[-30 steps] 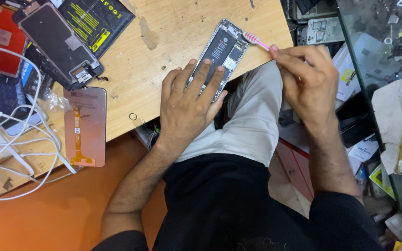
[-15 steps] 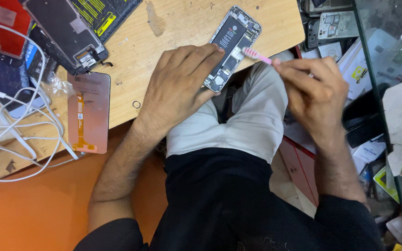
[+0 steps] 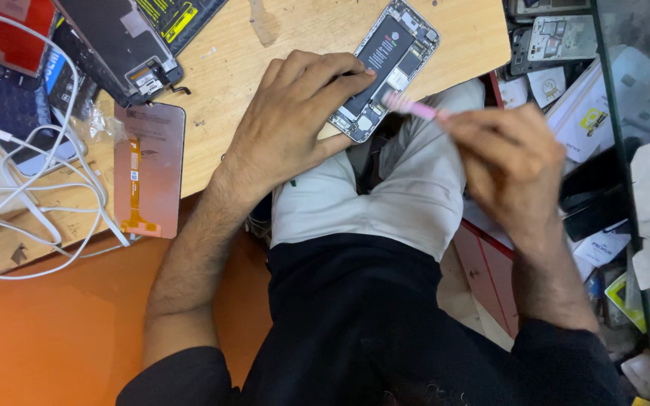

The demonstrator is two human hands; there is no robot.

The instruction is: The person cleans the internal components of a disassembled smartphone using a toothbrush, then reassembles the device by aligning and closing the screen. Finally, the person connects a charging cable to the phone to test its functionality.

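A person seated at a light wooden workbench (image 3: 280,45) works on an opened grey smartphone with its black battery and circuit boards exposed (image 3: 385,68), which lies tilted at the bench's near edge, its lower end jutting just past the wood above the person's lap. The left hand (image 3: 295,120) lies flat over the phone's lower left side, fingers (image 3: 340,71) spread and pressed onto the battery, pinning the device to the bench rather than closing around it. The right hand (image 3: 509,154), blurred in the frame, has its fingers pinched together on a slim pink-handled tool (image 3: 411,107), whose pale tip sits at the phone's lower right edge; whether the tip touches the board cannot be told through the blur. The person wears light grey trousers (image 3: 408,195) and a black top (image 3: 385,323). On the bench to the left, well apart from the phone, lies a rose-gold display panel with an orange ribbon cable running down it (image 3: 152,169), and beyond it a dark phone screen assembly turned face down (image 3: 118,45). White charging cables (image 3: 31,203) loop across the bench's left end, over the orange floor side. To the right of the bench, stacked phone parts, small cardboard boxes and printed white cards (image 3: 581,113) crowd a dark glass counter (image 3: 641,68).
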